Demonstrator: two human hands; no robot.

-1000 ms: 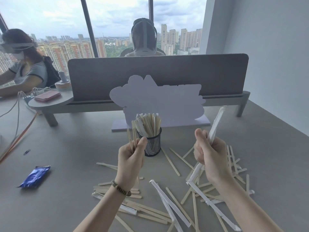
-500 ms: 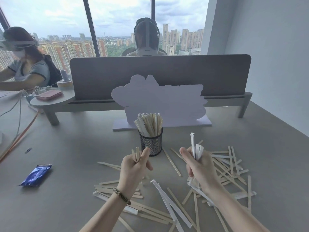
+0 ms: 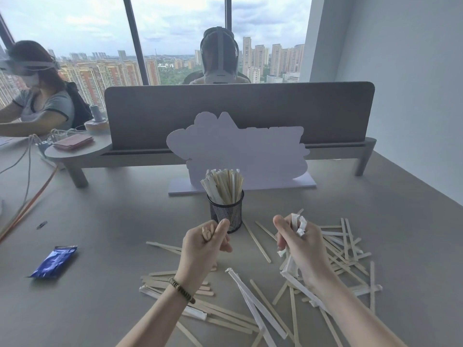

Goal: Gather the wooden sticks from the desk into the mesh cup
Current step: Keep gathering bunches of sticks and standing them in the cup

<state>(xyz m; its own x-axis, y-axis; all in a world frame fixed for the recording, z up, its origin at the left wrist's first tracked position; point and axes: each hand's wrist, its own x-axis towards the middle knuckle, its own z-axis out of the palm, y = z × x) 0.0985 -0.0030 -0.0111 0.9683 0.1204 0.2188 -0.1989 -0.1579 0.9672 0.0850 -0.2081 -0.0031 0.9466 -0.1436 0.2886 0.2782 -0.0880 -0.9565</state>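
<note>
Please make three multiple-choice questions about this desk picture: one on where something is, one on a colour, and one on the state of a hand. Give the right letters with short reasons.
1. Where does the black wire mesh cup stand?
A. in front of the pale cut-out board
B. on the raised shelf at the left
C. beside the foil packet

2. What colour is the foil packet on the grey desk?
A. red
B. blue
C. green

3. What is the left hand doing?
A. lying flat on the desk
B. gripping a few bare wooden sticks
C. hanging with nothing in it

Answers:
1 A, the cup stands just before the board's base.
2 B, the packet is shiny blue.
3 B, stick ends poke out above its curled fingers.
</note>
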